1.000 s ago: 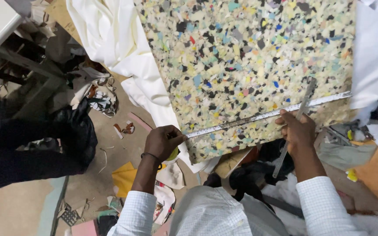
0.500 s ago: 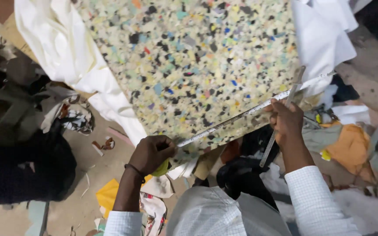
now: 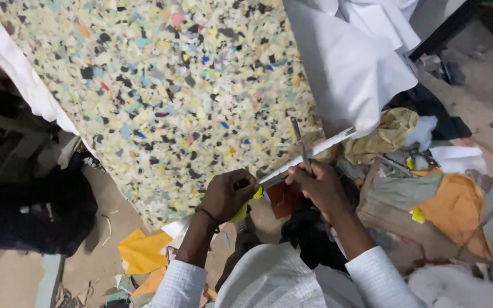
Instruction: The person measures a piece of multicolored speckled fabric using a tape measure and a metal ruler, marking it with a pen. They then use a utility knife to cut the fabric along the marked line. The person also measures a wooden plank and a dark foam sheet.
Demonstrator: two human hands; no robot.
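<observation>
A large slab of multicoloured speckled foam [image 3: 166, 91] fills the upper left of the view. My left hand [image 3: 228, 195] is closed on a yellow tape-measure case [image 3: 245, 206] at the slab's near edge. A white tape blade [image 3: 315, 153] runs from there up to the right across the foam's corner. My right hand [image 3: 318, 185] sits just to the right, gripping a thin metal blade [image 3: 300, 144] that points up over the tape.
White cloth [image 3: 349, 68] lies on the foam's right side and along its left edge. Fabric scraps, orange cloth [image 3: 455, 208] and beige stuffing pile up on the right. Yellow paper [image 3: 141, 251] and scraps lie on the floor below the foam. A dark bag [image 3: 29, 211] sits left.
The tape has shortened and my two hands have come close together at the foam's near edge. The view has swung, so the slab sits further left and larger.
</observation>
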